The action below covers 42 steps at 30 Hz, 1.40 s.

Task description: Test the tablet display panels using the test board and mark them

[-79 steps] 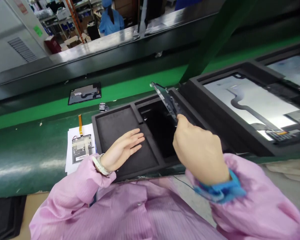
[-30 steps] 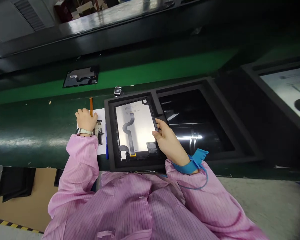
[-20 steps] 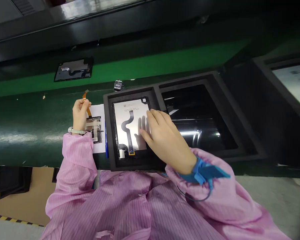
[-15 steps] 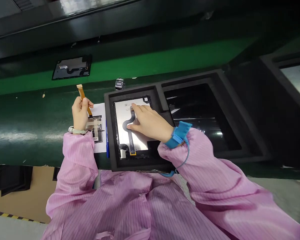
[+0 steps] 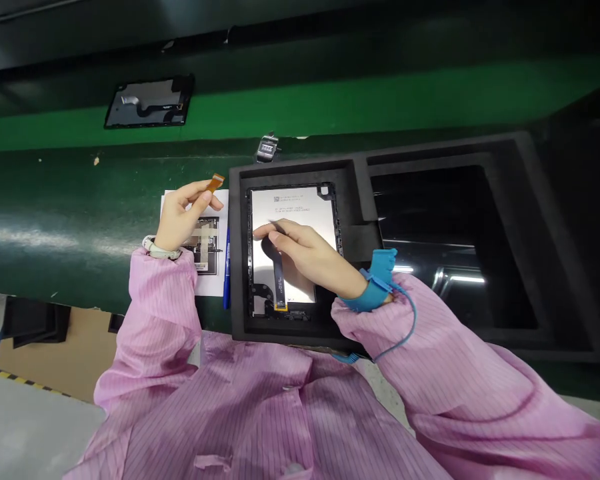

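Observation:
My left hand (image 5: 187,210) pinches an orange flex cable (image 5: 216,183) near its connector end, above a small circuit board (image 5: 209,243) lying on white paper. To the right, my right hand (image 5: 307,250) closes thumb and fingers on the dark ribbon cable (image 5: 279,280) of a display panel (image 5: 303,205). The panel lies with its silvery back up in a black foam tray (image 5: 238,267). The cable's lower end stays on the panel near its bottom edge; its upper end is partly hidden by my fingers. A blue strap with a cord circles my right wrist.
A blue pen (image 5: 227,270) lies between the paper (image 5: 215,288) and the tray. In the tray's right compartment is a dark glossy screen (image 5: 430,247). Behind stand a small metal counter-like device (image 5: 267,149) and another panel (image 5: 149,102) on the green surface.
My left hand has moved right with the orange cable, bringing its end toward the tray. My right hand now grips the dark ribbon cable, its upper part lifted off the panel. The view has shifted.

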Tool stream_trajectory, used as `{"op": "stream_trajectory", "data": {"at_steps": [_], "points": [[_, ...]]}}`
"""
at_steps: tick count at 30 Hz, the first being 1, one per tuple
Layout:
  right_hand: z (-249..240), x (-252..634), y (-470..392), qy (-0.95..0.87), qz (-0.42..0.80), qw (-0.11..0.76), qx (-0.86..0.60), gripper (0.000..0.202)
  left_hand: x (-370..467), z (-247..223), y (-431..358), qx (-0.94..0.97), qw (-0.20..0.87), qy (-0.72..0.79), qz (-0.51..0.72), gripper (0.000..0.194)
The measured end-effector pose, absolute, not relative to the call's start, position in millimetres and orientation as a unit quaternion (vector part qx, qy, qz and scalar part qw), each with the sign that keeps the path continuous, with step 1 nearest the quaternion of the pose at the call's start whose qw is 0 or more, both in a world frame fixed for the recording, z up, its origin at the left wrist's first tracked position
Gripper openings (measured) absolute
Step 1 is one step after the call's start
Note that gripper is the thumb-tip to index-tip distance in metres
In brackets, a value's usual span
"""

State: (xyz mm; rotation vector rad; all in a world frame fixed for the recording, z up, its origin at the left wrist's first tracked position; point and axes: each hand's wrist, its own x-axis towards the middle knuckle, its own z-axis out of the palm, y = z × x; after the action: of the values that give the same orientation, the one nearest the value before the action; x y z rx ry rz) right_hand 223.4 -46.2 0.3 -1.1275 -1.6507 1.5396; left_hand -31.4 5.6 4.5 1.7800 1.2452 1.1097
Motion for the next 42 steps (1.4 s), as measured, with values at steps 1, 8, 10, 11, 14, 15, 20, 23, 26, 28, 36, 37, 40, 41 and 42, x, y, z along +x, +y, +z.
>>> {"op": "stream_trajectory", "data": {"at_steps": [1,8,10,11,14,15,20,23,26,28,36,37,40,41,42], "points": [[2.0,222.1,-47.5,-0.655,0.558,0.297,-0.415,0.035,-30.3,6.2,4.1,0.691,0.349,0.475,0.419,0.033],[10.0,218.2,-44.5,-0.75,0.513,0.236,-0.344,0.04,-23.8,18.9,-3.7,0.761,0.303,0.484,0.308,0.041],[9.6,219.7,-40.0,-0.774,0.499,0.226,-0.319,0.033,-22.9,21.6,-5.7,0.773,0.31,0.479,0.277,0.039],[8.9,220.5,-38.1,-0.785,0.489,0.224,-0.309,0.03,-22.3,22.8,-6.7,0.778,0.316,0.476,0.262,0.037],[5.7,222.3,-35.3,-0.805,0.452,0.238,-0.301,0.025,-19.5,25.3,-9.4,0.792,0.329,0.461,0.228,0.032],[4.5,222.3,-35.3,-0.81,0.437,0.247,-0.303,0.024,-18.3,25.5,-9.9,0.798,0.331,0.453,0.22,0.031],[0.6,218.6,-35.9,-0.816,0.384,0.277,-0.332,0.022,-13.1,21.4,-9.7,0.818,0.333,0.424,0.198,0.023],[-0.8,215.6,-35.3,-0.823,0.357,0.269,-0.352,0.021,-11.4,18.0,-9.3,0.817,0.343,0.421,0.196,0.019],[-2.9,213.0,-34.4,-0.835,0.335,0.245,-0.361,0.021,-11.0,16.5,-9.3,0.819,0.349,0.414,0.191,0.018],[-4.4,211.2,-33.9,-0.843,0.326,0.226,-0.362,0.022,-11.2,16.4,-9.4,0.82,0.35,0.411,0.188,0.017],[-7.2,209.1,-34.4,-0.854,0.299,0.208,-0.372,0.022,-8.5,16.8,-9.8,0.799,0.379,0.421,0.2,0.017],[-7.4,209.4,-34.5,-0.854,0.298,0.211,-0.371,0.022,-8.0,16.9,-9.9,0.792,0.386,0.425,0.206,0.017],[-8.1,209.7,-34.8,-0.854,0.297,0.213,-0.37,0.022,-7.2,17.2,-10.2,0.784,0.395,0.429,0.213,0.016],[-8.2,209.4,-35.0,-0.854,0.295,0.213,-0.371,0.022,-7.2,17.4,-10.4,0.788,0.391,0.428,0.209,0.016],[-8.4,209.1,-35.1,-0.854,0.293,0.213,-0.372,0.022,-7.1,17.5,-10.6,0.793,0.385,0.425,0.204,0.016]]}}
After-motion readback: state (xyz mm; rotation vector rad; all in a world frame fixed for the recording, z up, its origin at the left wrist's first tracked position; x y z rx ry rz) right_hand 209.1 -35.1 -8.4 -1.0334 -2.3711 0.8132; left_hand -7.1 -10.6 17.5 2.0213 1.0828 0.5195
